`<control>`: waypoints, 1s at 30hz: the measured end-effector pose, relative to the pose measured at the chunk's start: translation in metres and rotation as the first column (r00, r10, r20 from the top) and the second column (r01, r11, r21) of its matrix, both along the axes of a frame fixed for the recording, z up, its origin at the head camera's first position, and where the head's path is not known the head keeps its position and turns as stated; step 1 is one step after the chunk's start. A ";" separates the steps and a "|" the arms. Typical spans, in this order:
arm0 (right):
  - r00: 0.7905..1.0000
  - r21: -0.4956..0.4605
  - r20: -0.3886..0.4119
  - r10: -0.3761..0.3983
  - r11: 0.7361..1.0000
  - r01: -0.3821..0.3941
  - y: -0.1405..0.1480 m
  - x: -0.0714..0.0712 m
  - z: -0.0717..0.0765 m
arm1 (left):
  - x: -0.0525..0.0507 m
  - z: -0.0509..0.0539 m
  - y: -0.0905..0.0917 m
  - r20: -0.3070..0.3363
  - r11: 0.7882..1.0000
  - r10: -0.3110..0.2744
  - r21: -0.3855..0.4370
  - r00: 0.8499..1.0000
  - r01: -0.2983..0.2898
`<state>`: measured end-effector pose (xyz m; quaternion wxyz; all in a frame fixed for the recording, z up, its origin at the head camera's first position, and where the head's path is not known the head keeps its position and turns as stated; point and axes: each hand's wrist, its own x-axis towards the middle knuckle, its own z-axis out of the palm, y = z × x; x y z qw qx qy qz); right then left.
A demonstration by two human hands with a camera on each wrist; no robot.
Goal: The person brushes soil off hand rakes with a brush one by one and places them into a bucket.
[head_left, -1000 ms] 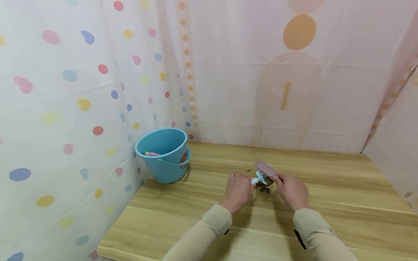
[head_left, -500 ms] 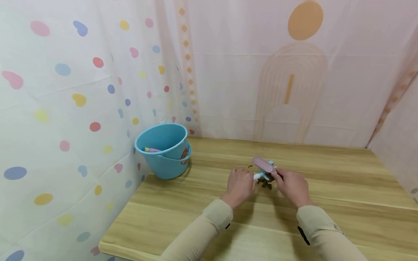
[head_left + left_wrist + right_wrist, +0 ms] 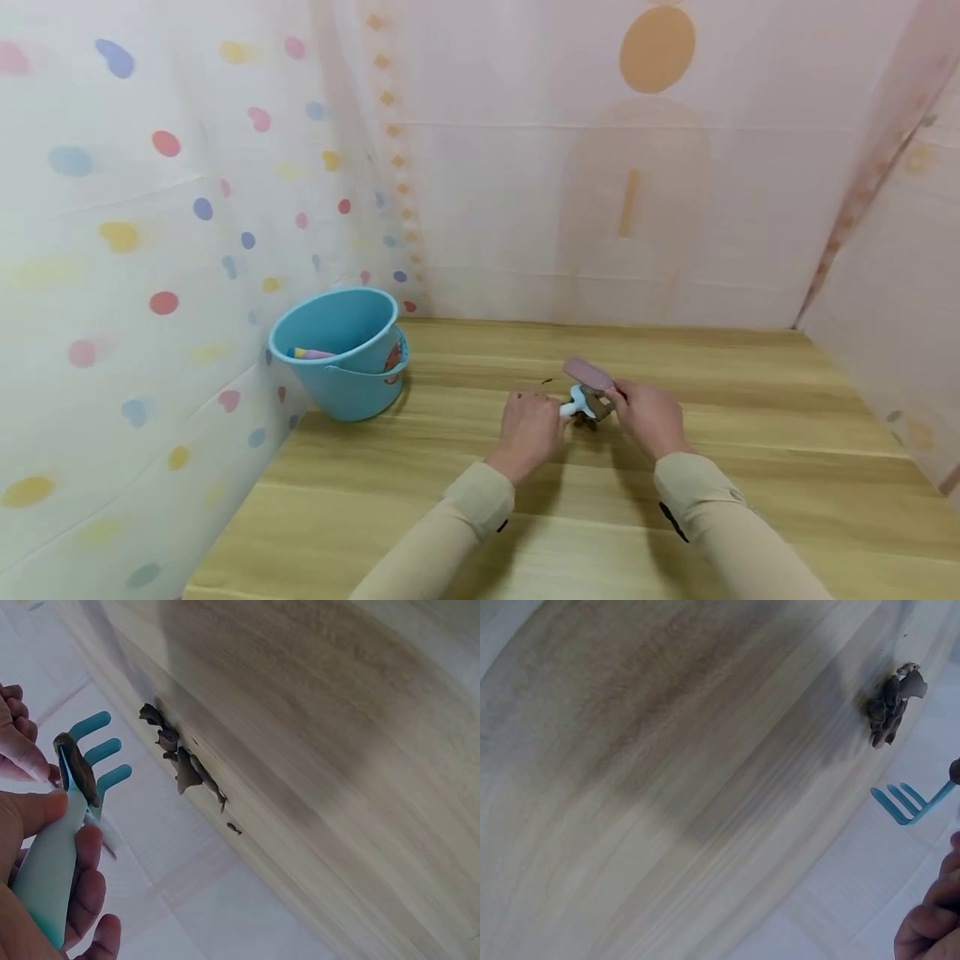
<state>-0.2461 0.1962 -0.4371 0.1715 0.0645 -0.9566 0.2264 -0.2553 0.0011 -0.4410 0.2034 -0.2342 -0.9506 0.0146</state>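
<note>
My left hand [image 3: 527, 435] grips the pale handle of a small blue hand rake [image 3: 582, 402]. In the left wrist view its tines [image 3: 109, 750] point out past the thumb, and brown material [image 3: 81, 772] clings to the rake's neck. My right hand [image 3: 651, 417] pinches the narrow end of a flat pinkish-purple paddle-shaped tool [image 3: 588, 375], held against or just above the rake head; contact cannot be told. Beneath both tools lies a pile of brown clumps [image 3: 889, 712] on the table. In the right wrist view the purple tool is hidden.
A light blue bucket [image 3: 348, 392] stands on the table's left side, with a purple and yellow item [image 3: 309, 353] inside. A small brown crumb [image 3: 547, 381] lies beyond the left hand. Patterned curtains [image 3: 487, 208] border the wooden table [image 3: 450, 367] at left, back and right.
The purple tool lay flatter over the rake, textured face showing, half a second ago; it is now turned so that face no longer shows. The rake head has rotated slightly. The whole head view has shifted.
</note>
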 end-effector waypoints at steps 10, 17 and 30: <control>0.977 -0.032 -0.108 0.181 0.982 -0.186 -0.061 -0.010 -0.002 | 0.001 0.006 -0.057 0.004 0.994 0.068 0.081 0.998 -0.068; 0.991 0.000 -0.045 0.126 0.992 -0.126 -0.078 -0.016 -0.006 | 0.009 0.004 -0.072 -0.050 0.995 0.065 0.077 0.997 -0.061; 0.995 -0.034 -0.023 0.097 0.995 -0.098 -0.064 -0.024 -0.004 | 0.009 0.000 -0.062 -0.017 0.995 0.080 0.058 0.997 -0.079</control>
